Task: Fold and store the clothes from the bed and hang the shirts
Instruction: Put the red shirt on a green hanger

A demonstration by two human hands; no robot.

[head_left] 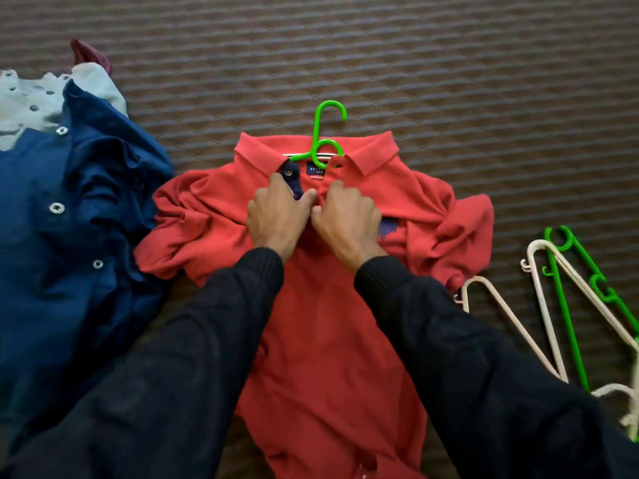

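A red polo shirt (321,305) lies face up on the bed, collar away from me. A green hanger (323,133) sits inside it, its hook poking out past the collar. My left hand (276,212) pinches the left side of the button placket, where the navy lining shows. My right hand (345,216) pinches the right side of the placket. The two hands touch at the thumbs over the middle of the chest. Both sleeves of the shirt are bunched up at the sides.
A navy button shirt (69,219) lies at the left over a grey garment (31,102) and a maroon one (90,53). Spare white hangers (511,316) and a green hanger (567,305) lie at the right. The brown quilted bedcover (449,63) stretches beyond.
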